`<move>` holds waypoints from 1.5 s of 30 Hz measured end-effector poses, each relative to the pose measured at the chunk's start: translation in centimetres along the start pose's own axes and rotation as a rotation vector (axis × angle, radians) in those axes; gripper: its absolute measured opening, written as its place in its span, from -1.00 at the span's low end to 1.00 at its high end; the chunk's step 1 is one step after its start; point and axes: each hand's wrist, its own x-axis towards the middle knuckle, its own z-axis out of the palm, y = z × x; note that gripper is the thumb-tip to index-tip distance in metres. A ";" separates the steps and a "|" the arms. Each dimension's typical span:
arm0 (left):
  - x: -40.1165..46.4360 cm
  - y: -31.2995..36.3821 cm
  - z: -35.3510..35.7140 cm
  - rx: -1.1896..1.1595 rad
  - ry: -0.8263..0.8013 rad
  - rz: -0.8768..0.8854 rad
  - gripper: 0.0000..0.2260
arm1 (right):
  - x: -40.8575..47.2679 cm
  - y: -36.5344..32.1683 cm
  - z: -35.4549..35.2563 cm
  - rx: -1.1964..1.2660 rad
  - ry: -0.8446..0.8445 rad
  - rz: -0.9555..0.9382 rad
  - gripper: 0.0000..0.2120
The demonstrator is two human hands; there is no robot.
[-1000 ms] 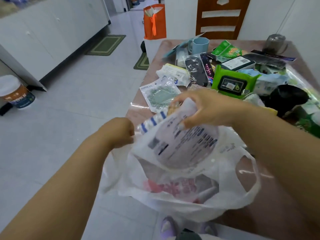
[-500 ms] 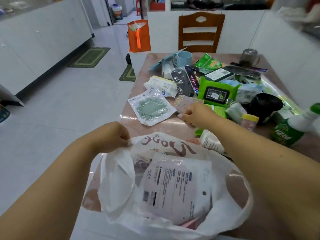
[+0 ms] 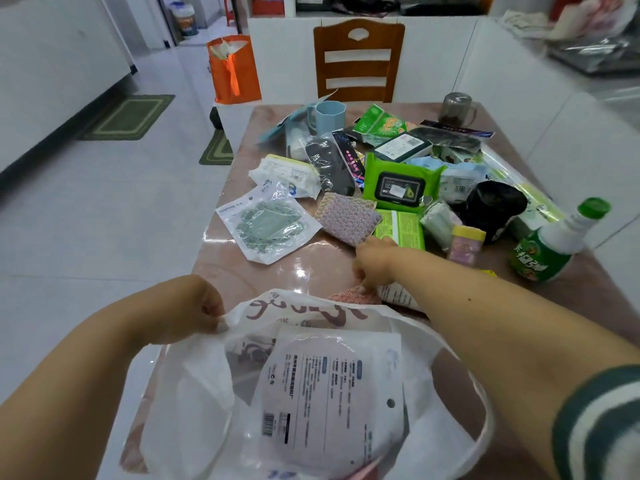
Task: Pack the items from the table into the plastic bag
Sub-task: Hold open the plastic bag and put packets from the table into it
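The white plastic bag (image 3: 194,379) hangs open at the near edge of the table (image 3: 277,271). A flat white printed packet (image 3: 329,386) lies inside it. My left hand (image 3: 194,310) grips the bag's left rim. My right hand (image 3: 375,263) reaches over the bag, and its fingertips curl down onto the edge of a pink patterned pad (image 3: 355,296) just beyond the rim. Loose items lie farther back: a mint green packet (image 3: 270,223), a second patterned pad (image 3: 348,218) and a green wipes pack (image 3: 400,183).
A green-capped bottle (image 3: 550,247), a small yellow-lidded jar (image 3: 465,242) and a black tub (image 3: 495,206) stand at the right. A blue cup (image 3: 327,114) and a grey mug (image 3: 457,107) sit at the back. Behind the table are a wooden chair (image 3: 358,60) and an orange bag (image 3: 233,69).
My right hand let the white packet drop into the bag, reached out to the patterned pad farther back, then pulled back to the pink pad by the rim. My left hand kept its grip.
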 end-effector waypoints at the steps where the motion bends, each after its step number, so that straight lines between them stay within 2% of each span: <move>1: 0.0 0.0 0.0 -0.008 0.003 0.001 -0.80 | -0.1 0.1 -0.1 0.019 0.019 -0.002 -0.74; 4: 0.2 -0.2 -0.1 -0.051 0.062 0.004 -0.74 | -1.1 0.8 -2.6 0.365 0.217 0.006 -0.89; 6: 0.4 -0.5 -0.4 -0.094 0.134 -0.003 -0.74 | -3.0 2.0 -6.2 0.616 0.461 0.045 -0.92; 8: 0.8 -0.6 -0.7 -0.135 0.181 -0.004 -0.80 | -6.5 3.3 -9.8 0.812 0.586 -0.032 -0.92; 9: 0.9 -0.8 -0.8 -0.156 0.190 -0.005 -0.81 | -8.5 3.3 -11.2 0.853 0.549 -0.133 -0.88; 11: 1.2 -1.0 -0.8 -0.188 0.197 -0.002 -0.81 | -11.3 1.8 -11.6 0.821 0.326 -0.296 -0.87; 13: 1.6 -1.2 -0.8 -0.216 0.211 0.002 -0.82 | -12.2 -1.6 -9.0 0.637 0.104 -0.329 -0.91; 15: 1.9 -1.3 -1.1 -0.231 0.232 0.012 -0.82 | -11.7 -5.2 -5.7 0.505 -0.003 -0.265 -0.92; 17: 2.0 -1.3 -1.8 -0.223 0.210 0.023 -0.80 | -10.3 -6.2 -4.3 0.535 0.092 -0.167 -0.92; 20: 2.6 -1.1 -3.3 -0.237 0.130 0.004 -0.88 | -7.9 -2.9 -5.3 0.670 0.361 0.014 -0.84; 22: 3.9 -0.5 -4.8 -0.353 0.137 -0.032 -0.92 | -5.6 0.0 -6.0 0.729 0.452 0.131 -0.81; 24: 6.1 0.2 -6.1 -0.521 0.147 -0.096 -0.82 | -2.6 2.4 -6.1 0.704 0.452 0.234 -0.83; 28: 11.8 1.2 -5.5 -0.814 0.193 -0.269 -0.76 | 3.5 4.7 -6.6 0.564 0.353 0.280 -0.37; 31: 15.7 0.6 -2.7 -0.863 0.211 -0.402 -0.81 | 7.3 4.3 -6.2 0.333 0.236 0.288 -0.28; 33: 17.8 0.1 -1.2 -0.804 0.241 -0.469 -0.85 | 9.0 3.9 -5.6 0.217 0.195 0.315 -0.24; 36: 20.2 -0.3 0.0 -0.806 0.342 -0.537 -0.79 | 10.3 3.8 -5.3 0.193 0.217 0.353 -0.12; 38: 21.4 -0.7 0.5 -0.906 0.408 -0.592 -0.72 | 10.4 3.9 -5.4 0.268 0.235 0.364 -0.16; 42: 22.3 -0.2 1.1 -1.161 0.337 -0.654 -0.77 | 9.5 4.9 -6.3 0.583 0.302 0.449 -0.45; 44: 22.2 0.5 1.1 -1.302 0.304 -0.620 -0.89 | 8.8 5.8 -6.9 0.823 0.377 0.527 -0.48; 45: 21.8 0.9 0.7 -1.399 0.286 -0.556 -0.92 | 8.4 6.2 -7.2 1.017 0.415 0.542 -0.49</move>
